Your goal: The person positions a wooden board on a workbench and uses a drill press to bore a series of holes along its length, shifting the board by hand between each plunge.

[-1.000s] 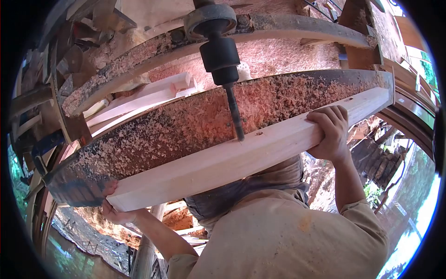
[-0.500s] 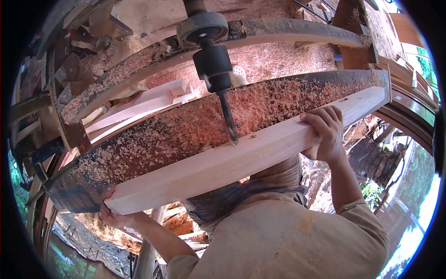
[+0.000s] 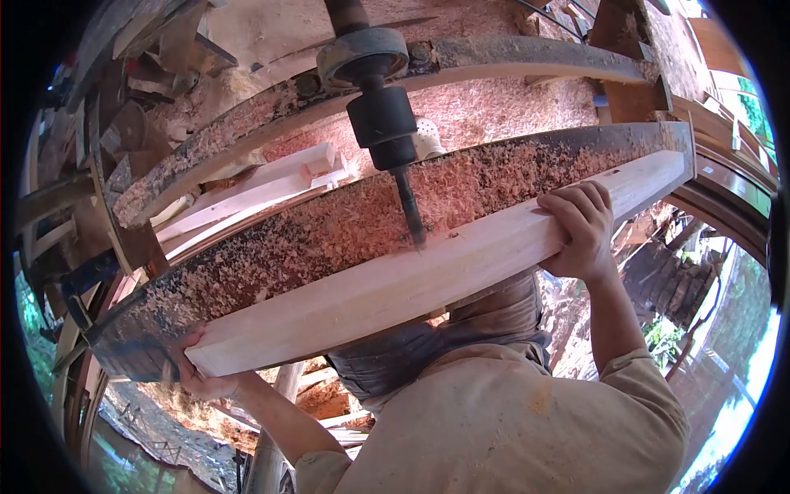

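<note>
A long, pale squared wooden beam (image 3: 329,309) lies slantwise along the front edge of a dark worktable. My left hand (image 3: 202,375) grips its left end, fingers curled round the corner. Further along, my right hand (image 3: 583,226) is wrapped over the beam's right part, with the fingers on top and the palm against the near side. Between the hands a drill bit (image 3: 407,206) points down from a black chuck (image 3: 383,128), its tip right at the beam's upper face. Just right of the tip, a small dark mark (image 3: 453,236) shows on the wood.
Reddish shavings cover much of the worktable (image 3: 132,329). Beyond it runs a curved timber rail (image 3: 527,53), with pale wood pieces (image 3: 263,185) lying behind the table at left. A blue clamp-like piece (image 3: 90,272) sits at the left edge. Scrap wood fills the upper left.
The view has shifted slightly, so the drill, right hand and table sit a little further right. Both hands keep their hold on the beam.
</note>
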The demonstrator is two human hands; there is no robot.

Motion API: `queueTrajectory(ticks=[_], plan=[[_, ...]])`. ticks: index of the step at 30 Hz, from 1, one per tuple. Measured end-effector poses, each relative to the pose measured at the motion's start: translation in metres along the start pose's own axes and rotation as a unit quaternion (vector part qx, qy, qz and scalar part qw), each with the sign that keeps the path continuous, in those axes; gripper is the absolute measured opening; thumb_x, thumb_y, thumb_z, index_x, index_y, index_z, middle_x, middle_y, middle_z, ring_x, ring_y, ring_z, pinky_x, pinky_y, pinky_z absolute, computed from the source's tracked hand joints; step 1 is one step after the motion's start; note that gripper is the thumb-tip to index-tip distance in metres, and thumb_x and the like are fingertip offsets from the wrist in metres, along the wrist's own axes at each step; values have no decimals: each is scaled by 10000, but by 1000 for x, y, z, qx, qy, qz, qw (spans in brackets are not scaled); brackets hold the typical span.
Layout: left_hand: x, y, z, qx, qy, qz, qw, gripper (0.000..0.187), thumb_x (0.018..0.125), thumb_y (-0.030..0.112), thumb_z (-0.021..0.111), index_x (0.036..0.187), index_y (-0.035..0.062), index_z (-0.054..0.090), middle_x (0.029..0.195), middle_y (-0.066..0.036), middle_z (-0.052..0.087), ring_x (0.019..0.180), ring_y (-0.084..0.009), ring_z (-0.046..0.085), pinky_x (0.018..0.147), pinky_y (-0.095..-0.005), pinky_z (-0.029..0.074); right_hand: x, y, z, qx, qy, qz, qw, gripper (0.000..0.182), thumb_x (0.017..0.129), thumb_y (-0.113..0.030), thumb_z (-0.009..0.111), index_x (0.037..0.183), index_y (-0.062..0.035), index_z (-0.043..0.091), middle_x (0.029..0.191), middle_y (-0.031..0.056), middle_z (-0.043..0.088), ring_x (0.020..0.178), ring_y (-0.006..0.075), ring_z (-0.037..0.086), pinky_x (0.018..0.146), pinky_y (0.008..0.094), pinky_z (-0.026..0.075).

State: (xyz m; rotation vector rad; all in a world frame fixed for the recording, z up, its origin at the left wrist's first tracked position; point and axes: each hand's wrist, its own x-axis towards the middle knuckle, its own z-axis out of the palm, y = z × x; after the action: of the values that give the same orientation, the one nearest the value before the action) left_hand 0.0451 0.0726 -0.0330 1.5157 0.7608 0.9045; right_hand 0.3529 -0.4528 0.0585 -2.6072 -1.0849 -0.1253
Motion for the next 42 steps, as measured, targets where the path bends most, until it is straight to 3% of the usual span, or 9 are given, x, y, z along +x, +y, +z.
queueTrajectory(ticks=[3,10,15,19,24,30,32,33,42], plan=[[-1,21,40,61,34,37,997,588,997,510,401,975,-27,639,920,-183,661,865,-330,658,776,-465,528,4,1,-1,-2,-2,2,1000,618,495,-187,880,1096,-95,768,1040,74,768,908,298,713,943,451,495],[10,6,30,66,27,76,995,596,985,498,427,987,-51,659,936,-211,687,880,-357,686,803,-475,557,13,-3,-1,-4,-5,10,1000,606,502,-178,877,1093,-94,769,1043,70,770,915,303,715,945,457,501],[15,13,32,-40,81,-71,993,565,979,434,420,1002,-67,679,997,-214,709,1009,-362,682,895,-521,558,14,-2,-1,-6,-6,17,1000,583,525,-175,883,1091,-97,766,1037,71,772,930,306,723,942,459,504],[17,5,20,-9,57,-50,997,567,983,411,403,1008,-78,690,1024,-228,714,1031,-358,678,907,-515,554,16,-6,-2,-2,-12,25,1000,593,539,-191,894,1111,-112,762,1063,60,766,984,304,723,967,455,496],[32,-5,15,-161,13,-137,977,552,961,388,401,995,-75,698,999,-229,720,978,-357,683,903,-477,556,17,-8,-3,-5,-29,40,999,644,537,-250,943,1138,-128,745,1138,63,750,1093,323,701,1009,460,479],[32,-4,35,-139,98,-108,979,520,933,382,414,933,-41,716,927,-191,723,922,-332,701,859,-462,578,8,-5,3,1,-19,57,998,597,526,-241,950,1069,-131,730,1042,61,720,1051,316,694,986,460,473],[29,-6,31,-20,64,-99,993,536,939,412,409,940,-24,721,937,-189,722,930,-326,697,882,-448,565,3,-6,4,7,-14,65,998,576,522,-241,947,1046,-145,728,1024,49,705,1051,306,688,1002,460,468],[25,4,42,-122,107,-135,977,557,946,437,403,954,-18,725,948,-189,720,934,-325,696,893,-453,568,6,-5,3,13,-17,69,997,556,519,-242,945,1024,-160,727,1005,36,690,1050,297,682,1018,460,464],[37,-4,35,-134,99,-139,976,520,942,360,424,982,-71,711,965,-226,737,917,-355,720,881,-456,601,16,-7,-1,5,-63,92,994,539,517,-189,935,1006,-163,709,1018,36,687,1062,307,675,1006,461,466]])
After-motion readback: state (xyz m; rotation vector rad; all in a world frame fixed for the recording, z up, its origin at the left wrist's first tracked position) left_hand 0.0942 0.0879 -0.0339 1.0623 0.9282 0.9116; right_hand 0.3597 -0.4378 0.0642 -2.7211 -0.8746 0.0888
